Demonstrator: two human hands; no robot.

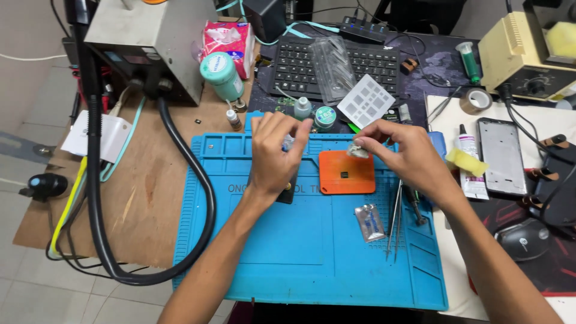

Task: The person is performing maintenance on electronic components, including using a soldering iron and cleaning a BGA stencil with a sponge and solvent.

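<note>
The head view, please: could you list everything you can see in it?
Work mat: one, blue, centre.
Small pad: one, orange, on mat.
Foil sachet: one, silver, on mat.
Tweezers: metal, mat's right side; count unclear.
Keyboard: one, black, behind mat.
Phone frame: one, black, right.
Hose: one, black, left.
Left hand: holds a small, partly hidden item.
Right hand: pinches a small crumpled piece.

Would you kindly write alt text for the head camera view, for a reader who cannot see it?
Two bare hands work above a blue mat: the left hand pinches a small bottle, the right hand a crumpled wipe over an orange pad. Tweezers and a foil packet lie nearby, a keyboard behind.
</note>
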